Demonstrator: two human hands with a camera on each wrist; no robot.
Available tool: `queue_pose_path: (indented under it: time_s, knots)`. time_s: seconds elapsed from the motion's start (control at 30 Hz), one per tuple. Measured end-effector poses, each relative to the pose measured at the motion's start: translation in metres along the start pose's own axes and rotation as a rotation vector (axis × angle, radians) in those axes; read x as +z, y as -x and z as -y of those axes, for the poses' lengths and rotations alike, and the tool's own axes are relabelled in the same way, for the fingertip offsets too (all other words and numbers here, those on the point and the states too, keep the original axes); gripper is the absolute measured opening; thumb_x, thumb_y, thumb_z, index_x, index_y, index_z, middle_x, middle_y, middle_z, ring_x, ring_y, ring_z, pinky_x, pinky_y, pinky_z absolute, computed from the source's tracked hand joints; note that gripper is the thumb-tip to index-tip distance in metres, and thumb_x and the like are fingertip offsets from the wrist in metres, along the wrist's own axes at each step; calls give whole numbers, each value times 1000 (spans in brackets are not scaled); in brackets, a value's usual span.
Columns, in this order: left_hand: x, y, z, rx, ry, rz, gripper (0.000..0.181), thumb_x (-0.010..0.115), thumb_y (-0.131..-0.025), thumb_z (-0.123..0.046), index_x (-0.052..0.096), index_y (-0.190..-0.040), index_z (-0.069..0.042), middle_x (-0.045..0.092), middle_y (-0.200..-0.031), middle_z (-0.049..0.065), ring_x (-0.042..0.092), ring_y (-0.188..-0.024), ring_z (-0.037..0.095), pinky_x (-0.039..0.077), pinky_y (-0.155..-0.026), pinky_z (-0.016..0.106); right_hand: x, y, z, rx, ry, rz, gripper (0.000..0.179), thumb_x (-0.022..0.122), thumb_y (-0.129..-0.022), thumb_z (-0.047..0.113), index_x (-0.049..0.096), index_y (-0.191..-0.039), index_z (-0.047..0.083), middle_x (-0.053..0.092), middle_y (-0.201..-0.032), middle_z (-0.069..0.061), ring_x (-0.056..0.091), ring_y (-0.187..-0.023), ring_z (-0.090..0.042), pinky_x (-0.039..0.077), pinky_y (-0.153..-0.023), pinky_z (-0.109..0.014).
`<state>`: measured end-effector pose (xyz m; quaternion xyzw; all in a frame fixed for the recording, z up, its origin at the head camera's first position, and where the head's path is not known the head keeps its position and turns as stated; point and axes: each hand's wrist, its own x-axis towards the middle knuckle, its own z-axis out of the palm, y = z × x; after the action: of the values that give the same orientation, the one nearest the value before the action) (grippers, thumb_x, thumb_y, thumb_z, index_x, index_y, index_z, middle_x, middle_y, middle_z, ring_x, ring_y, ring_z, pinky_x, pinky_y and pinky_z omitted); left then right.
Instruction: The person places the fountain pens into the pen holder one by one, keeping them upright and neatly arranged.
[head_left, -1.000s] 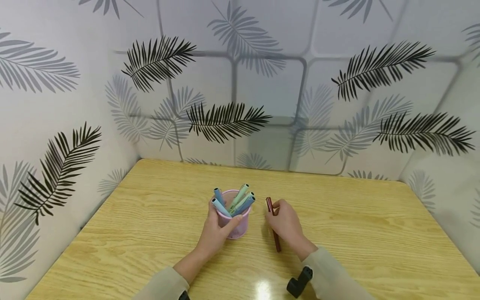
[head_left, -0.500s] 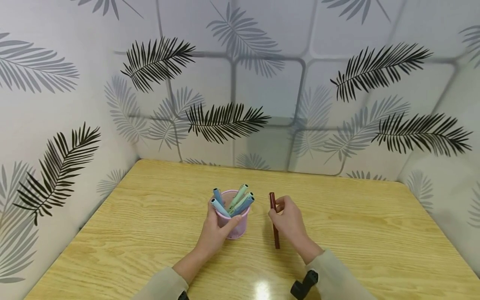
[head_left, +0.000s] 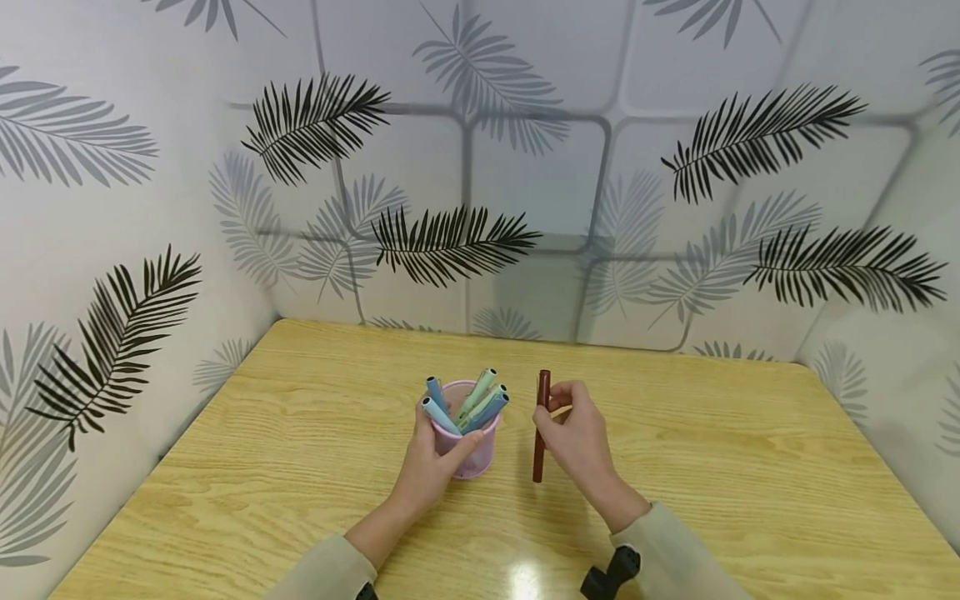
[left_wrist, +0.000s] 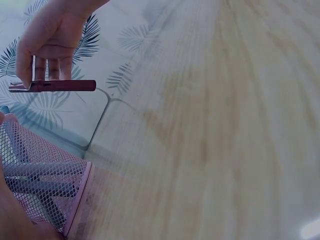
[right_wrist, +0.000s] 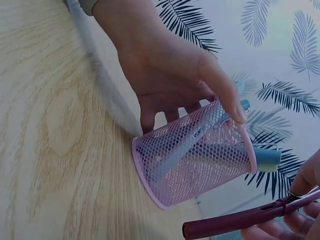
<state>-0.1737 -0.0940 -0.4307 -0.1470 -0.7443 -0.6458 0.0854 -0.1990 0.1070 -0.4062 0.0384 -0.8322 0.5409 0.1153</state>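
Observation:
A pink mesh pen cup [head_left: 472, 457] stands on the table with several blue and green pens [head_left: 480, 392] leaning in it. My left hand [head_left: 431, 467] grips the cup around its side, thumb near the rim; in the right wrist view the fingers of that left hand [right_wrist: 170, 75] wrap its far wall. Just right of the cup, my right hand [head_left: 581, 429] pinches a dark red pen [head_left: 539, 454] between thumb and fingers. The pen stands nearly upright in the head view, and in the left wrist view the red pen [left_wrist: 65, 85] is held clear of the tabletop.
The wooden table [head_left: 712, 458] runs back to a leaf-patterned wall [head_left: 525, 183], with another such wall on the left. A black strap device [head_left: 611, 573] sits at the right cuff.
My right hand has lifted the red pen off the table and turned it more upright, its lower end shifting left. My left hand and the cup stay in place.

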Motion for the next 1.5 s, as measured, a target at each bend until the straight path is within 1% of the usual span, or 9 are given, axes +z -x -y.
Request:
queue_pose_path:
  time_s: [0.33,0.63,0.77,0.83,0.93,1.0,1.07,1.27,1.5]
  knots:
    - [0,-1,-2,-17,-4,-11,75,66,-87,-18,17,-142,-3,36,-138,23,39,-126,33,29,-103,50,0,5,26,-124,-134,-13,24,60,-87,6,49,-109,5,55,-98,-12,57,-77,-24,53,-55,-32]
    - [1,0,-1,11,12,-1,74,65,-87,-15,17,-142,-2,36,-138,24,39,-126,35,28,-103,52,-2,20,71,-268,-172,-59,24,59,-86,-6,47,-106,-7,56,-94,-19,58,-80,-29,49,-60,-23]
    - [1,-1,-1,15,17,-1,74,66,-87,-16,17,-142,-5,35,-139,24,38,-126,35,28,-103,51,2,20,74,-340,-267,-77,23,57,-85,-10,46,-105,-9,55,-91,-20,58,-78,-27,52,-58,-26]
    - [1,-1,-2,6,14,-6,74,66,-87,-16,17,-142,-7,35,-139,23,38,-127,35,28,-103,51,7,15,66,-393,-324,-90,24,57,-85,-12,46,-106,-9,54,-90,-20,58,-78,-23,53,-58,-27]
    - [2,-3,13,-10,5,-25,77,68,-86,-25,17,-143,-15,36,-140,19,38,-127,31,28,-103,51,15,8,54,-468,-386,-102,25,58,-85,-10,46,-107,-8,54,-91,-18,58,-78,-19,54,-58,-31]
    - [2,-5,22,-19,4,-31,78,69,-85,-28,17,-142,-17,37,-139,16,39,-127,27,29,-103,50,20,5,49,-498,-401,-99,26,58,-86,-9,46,-108,-7,53,-92,-17,57,-79,-18,54,-58,-29]
    - [2,-6,26,-18,14,-35,78,69,-85,-28,18,-142,-16,38,-138,14,39,-126,26,29,-103,51,22,6,53,-510,-392,-97,25,58,-86,-9,45,-107,-7,53,-92,-17,57,-79,-19,54,-58,-28]
    - [0,-1,1,-15,19,-21,75,67,-86,-15,18,-142,-3,38,-137,18,36,-127,36,28,-103,51,22,16,68,-522,-310,-71,25,56,-83,-15,44,-104,-11,54,-89,-23,59,-77,-29,52,-56,-24]
    - [-1,0,-1,-41,0,-4,76,66,-87,-16,15,-143,-6,34,-141,21,34,-129,36,28,-103,51,22,20,66,-513,-177,-42,23,60,-83,-11,48,-103,-9,57,-90,-20,60,-80,-32,53,-58,-32]
